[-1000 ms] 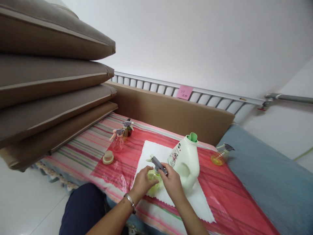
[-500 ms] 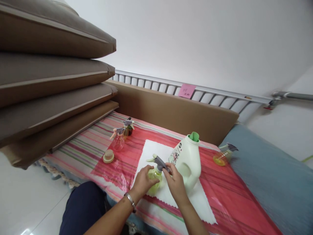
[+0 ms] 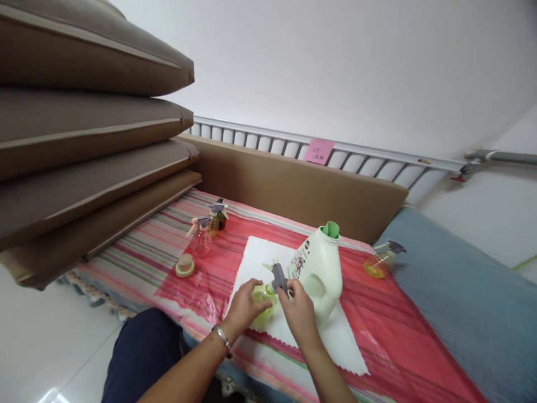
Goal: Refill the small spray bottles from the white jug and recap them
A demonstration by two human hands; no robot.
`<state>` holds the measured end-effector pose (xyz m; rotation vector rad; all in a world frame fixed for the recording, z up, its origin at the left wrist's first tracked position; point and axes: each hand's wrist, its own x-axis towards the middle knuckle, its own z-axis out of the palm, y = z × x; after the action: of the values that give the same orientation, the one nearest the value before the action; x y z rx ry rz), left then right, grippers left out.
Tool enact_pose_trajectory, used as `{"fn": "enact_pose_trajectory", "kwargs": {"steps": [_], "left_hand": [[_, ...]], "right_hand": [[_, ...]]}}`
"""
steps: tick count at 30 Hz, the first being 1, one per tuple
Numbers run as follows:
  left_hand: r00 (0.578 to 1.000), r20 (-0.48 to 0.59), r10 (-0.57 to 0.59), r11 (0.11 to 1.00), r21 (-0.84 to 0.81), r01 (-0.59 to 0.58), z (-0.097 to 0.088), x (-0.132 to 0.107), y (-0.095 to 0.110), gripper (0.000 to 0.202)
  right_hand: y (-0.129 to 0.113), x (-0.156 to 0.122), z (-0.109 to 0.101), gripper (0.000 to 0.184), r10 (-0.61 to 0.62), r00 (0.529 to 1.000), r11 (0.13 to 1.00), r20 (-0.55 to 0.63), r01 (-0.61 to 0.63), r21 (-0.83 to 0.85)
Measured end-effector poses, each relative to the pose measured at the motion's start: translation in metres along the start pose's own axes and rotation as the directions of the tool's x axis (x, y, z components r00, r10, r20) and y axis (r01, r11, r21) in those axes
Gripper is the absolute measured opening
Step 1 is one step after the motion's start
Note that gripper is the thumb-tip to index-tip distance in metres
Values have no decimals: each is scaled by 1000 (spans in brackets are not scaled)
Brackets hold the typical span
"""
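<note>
A clear yellow-green spray bottle (image 3: pixel 263 318) stands on a white cloth (image 3: pixel 258 254) in front of me, its grey trigger sprayer head (image 3: pixel 278 276) tilted at the neck. My left hand (image 3: pixel 245 308) is wrapped round the bottle's body. Between the fingers of my right hand (image 3: pixel 298 307) is the back of the sprayer head; whether it is fully seated on the neck I cannot tell. Right behind my right hand stands a large pale green detergent jug (image 3: pixel 329 268) with a green spout (image 3: pixel 330 229).
Left stand a pink spray bottle (image 3: pixel 202 242), others behind it, and a pale round cap (image 3: pixel 185 266). A spray bottle with yellow liquid (image 3: pixel 375 269) stands on the right of the red plastic sheet (image 3: pixel 403 319). Stacked cushions (image 3: pixel 96 123) rise at left; a radiator (image 3: pixel 262 146) is behind.
The sprayer head has turned and tipped right in my right hand, with its trigger now pointing away from me. My left hand stays on the bottle. The view has shifted slightly.
</note>
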<state>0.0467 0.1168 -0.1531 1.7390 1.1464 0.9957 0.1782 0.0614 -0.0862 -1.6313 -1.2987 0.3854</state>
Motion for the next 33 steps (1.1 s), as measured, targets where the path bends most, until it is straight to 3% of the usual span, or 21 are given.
{"fn": "enact_pose_trajectory", "kwargs": {"steps": [4, 14, 18, 33], "left_hand": [[1000, -6, 4, 1000, -5, -4, 1, -2, 0, 47], [1000, -5, -10, 1000, -4, 10, 2, -1, -4, 50], [1000, -9, -8, 1000, -12, 8, 2, -1, -3, 52], [1000, -6, -4, 1000, 4, 4, 3, -3, -4, 51]], "right_hand": [[1, 7, 1, 18, -36, 999, 998, 28, 35, 53], [12, 6, 12, 21, 37, 999, 994, -28, -34, 109], [11, 7, 12, 30, 29, 999, 988, 26, -33, 150], [19, -1, 20, 25, -7, 996, 994, 88, -3, 110]]}}
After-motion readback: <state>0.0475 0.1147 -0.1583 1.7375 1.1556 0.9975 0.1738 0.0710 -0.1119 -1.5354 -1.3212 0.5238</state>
